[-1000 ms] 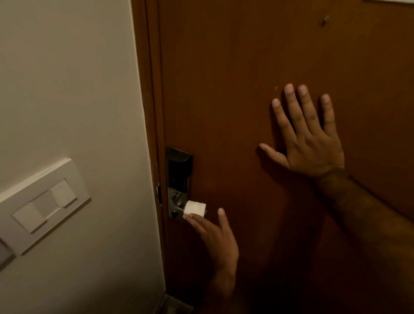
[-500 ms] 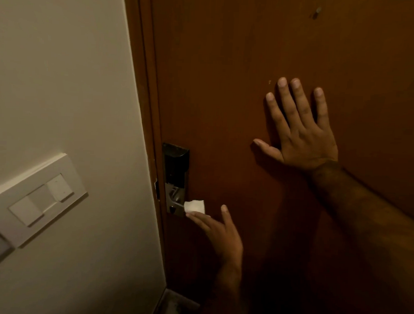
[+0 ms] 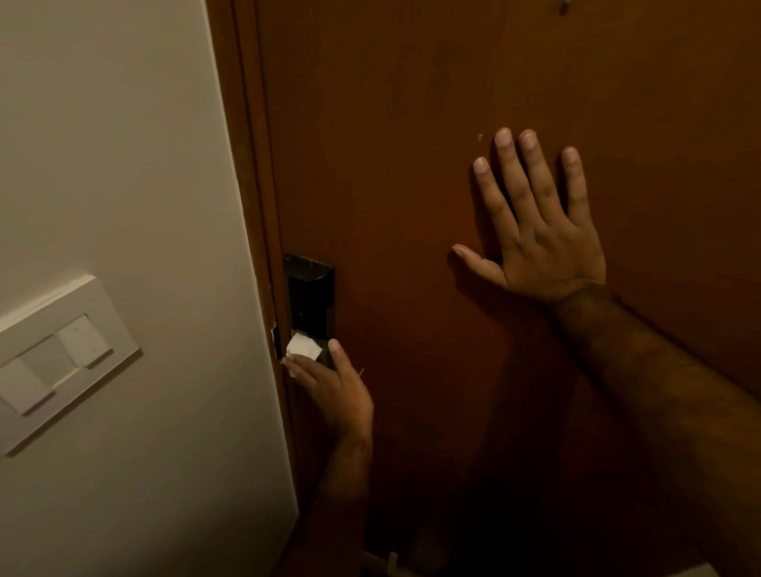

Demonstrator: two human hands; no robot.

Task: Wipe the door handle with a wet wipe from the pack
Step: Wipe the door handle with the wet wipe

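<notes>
my left hand (image 3: 330, 388) is pinching a folded wet wipe (image 3: 304, 348) against the lower part of the dark lock plate (image 3: 309, 294) on the brown door (image 3: 421, 115), thumb on one side and fingers (image 3: 299, 365) curled beneath. the handle itself is mostly hidden behind the wipe and my fingers, so i cannot tell its exact shape from here. the pack is not in view.

my right hand (image 3: 542, 243) lies flat and spread on the door, well to the right of the lock plate and a little above it, gripping nothing, just bracing the panel.

the wipe looks small, soft and limp, folded into a little pad. i judge it weighs almost nothing and will slide easily when damp, so a pinch at its edge risks letting it bunch or slip off. better to back the pad with the fingertips and press through it. the metal below the lock plate should be rigid and smooth, so it will take firm rubbing. left of the lock plate, on the pale wall, sits a white switch panel (image 3: 53, 361), untouched.
</notes>
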